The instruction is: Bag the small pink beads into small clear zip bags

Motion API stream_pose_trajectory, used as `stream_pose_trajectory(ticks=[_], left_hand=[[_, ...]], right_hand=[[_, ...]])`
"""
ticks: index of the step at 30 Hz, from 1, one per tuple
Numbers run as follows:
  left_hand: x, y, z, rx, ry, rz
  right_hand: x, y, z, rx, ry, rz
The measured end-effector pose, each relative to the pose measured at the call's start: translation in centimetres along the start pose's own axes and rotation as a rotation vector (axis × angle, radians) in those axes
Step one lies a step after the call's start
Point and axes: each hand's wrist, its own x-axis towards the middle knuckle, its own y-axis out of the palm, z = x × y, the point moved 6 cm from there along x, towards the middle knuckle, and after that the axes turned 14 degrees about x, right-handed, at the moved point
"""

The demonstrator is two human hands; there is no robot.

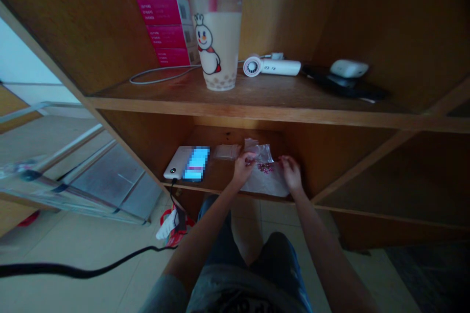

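While small pink beads (266,168) lay piled on a white paper sheet (264,187) on the lower wooden shelf (219,172), the pile's long axis ran roughly left to right. The left hand (243,171) curled at the sheet's left side, the right hand (292,175) at its right; whether either gripped anything was unclear. Clear plastic bags (265,151) lay just beyond.

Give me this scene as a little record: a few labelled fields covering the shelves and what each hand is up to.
Upper shelf: snowman cup, pink boxes, small white fan
Lower shelf: phone with lit screen, white sheet, clear bags
On the sheet: small pink and red pieces
Left hand: by the pieces, left side; grip unclear
Right hand: at the sheet's right edge; grip unclear
Cup contents: pale drink, pearls at the bottom
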Motion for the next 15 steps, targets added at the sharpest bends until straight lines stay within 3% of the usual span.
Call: stream_pose_trajectory(ticks=[8,15], left_hand=[[-0.1,-0.3,-1.5,-0.042,0.005,0.100],[-1.1,-1.4,-1.4,-0.107,0.015,0.130]], right_hand=[[-1.0,3.3,3.7,0.017,0.002,0.224],[-1.8,5.0,2.9,0.031,0.076,0.351]])
